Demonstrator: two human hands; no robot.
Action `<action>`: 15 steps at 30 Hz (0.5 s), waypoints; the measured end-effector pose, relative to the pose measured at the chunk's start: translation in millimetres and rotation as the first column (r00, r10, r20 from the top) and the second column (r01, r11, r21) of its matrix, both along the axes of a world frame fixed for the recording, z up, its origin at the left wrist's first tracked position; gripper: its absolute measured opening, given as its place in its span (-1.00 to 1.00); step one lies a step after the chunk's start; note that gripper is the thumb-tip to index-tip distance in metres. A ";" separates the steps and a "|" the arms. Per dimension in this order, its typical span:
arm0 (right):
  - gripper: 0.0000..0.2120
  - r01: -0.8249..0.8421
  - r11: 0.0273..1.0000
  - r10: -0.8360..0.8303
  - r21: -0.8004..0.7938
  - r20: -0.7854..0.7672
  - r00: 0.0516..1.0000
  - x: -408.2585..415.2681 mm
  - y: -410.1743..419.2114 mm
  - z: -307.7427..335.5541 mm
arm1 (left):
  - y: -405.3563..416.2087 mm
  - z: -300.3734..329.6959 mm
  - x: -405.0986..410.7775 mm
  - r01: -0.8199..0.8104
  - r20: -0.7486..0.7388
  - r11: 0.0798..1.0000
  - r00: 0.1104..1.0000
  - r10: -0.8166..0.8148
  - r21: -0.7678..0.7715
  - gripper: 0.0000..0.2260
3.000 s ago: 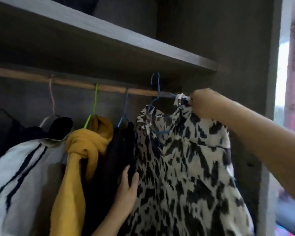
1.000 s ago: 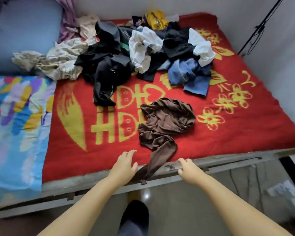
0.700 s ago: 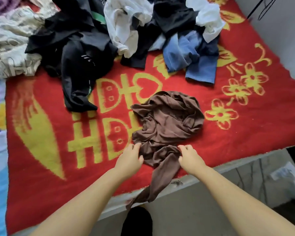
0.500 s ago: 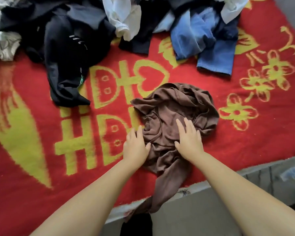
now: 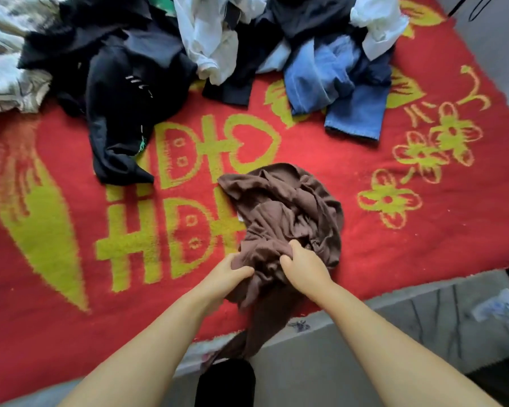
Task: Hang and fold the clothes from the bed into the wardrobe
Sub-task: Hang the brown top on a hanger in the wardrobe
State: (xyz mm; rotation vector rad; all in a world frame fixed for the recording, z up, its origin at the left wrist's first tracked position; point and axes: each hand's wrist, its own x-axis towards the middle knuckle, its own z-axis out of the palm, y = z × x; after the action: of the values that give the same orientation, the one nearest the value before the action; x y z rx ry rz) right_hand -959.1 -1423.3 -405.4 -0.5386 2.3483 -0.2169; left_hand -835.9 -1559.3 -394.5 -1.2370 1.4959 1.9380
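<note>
A crumpled brown garment (image 5: pixel 288 207) lies near the front edge of the bed, on a red blanket with yellow patterns (image 5: pixel 365 230). One brown end hangs over the bed's edge. My left hand (image 5: pixel 227 274) grips the garment's near left part, fingers curled into the cloth. My right hand (image 5: pixel 303 268) grips a bunch of the same cloth just beside it. Farther back lies a heap of clothes: a black garment (image 5: pixel 124 92), white cloth (image 5: pixel 212 39) and blue jeans (image 5: pixel 338 86).
A pale printed cloth (image 5: pixel 3 71) lies at the far left of the bed. The bed's grey frame edge (image 5: pixel 394 292) runs along the front. On the floor at the right lies a crumpled white item (image 5: pixel 500 309). A dark foot (image 5: pixel 224 383) shows below.
I turned from the wardrobe, where I was hanging a spotted garment, to the bed. Both hands reached the brown garment, lay flat on it, and now have curled into its cloth.
</note>
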 end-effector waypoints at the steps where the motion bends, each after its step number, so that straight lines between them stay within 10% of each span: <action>1: -0.65 0.020 0.999 -0.019 -0.030 0.036 0.999 17.1 8.0 4.3 | 4.5 8.4 7.9 -0.087 0.029 0.990 0.996 0.084 0.110 -0.82; 7: -0.84 -0.333 0.939 0.343 -0.088 0.319 0.883 94.1 53.8 80.4 | 45.0 108.8 77.7 -0.011 -0.149 0.886 0.987 -0.065 -0.464 -0.61; 15: -0.70 -0.518 0.685 0.534 -0.511 -0.131 0.835 154.9 97.9 250.2 | 167.1 250.7 236.5 -0.006 -0.236 0.444 0.854 -0.464 -0.896 -0.66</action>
State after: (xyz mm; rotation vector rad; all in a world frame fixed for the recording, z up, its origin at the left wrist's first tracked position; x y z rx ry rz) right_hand -804.2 -1325.3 -155.2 -1.4494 1.9757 -0.6027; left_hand -599.4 -1392.2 -143.8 -0.7574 2.9892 1.2306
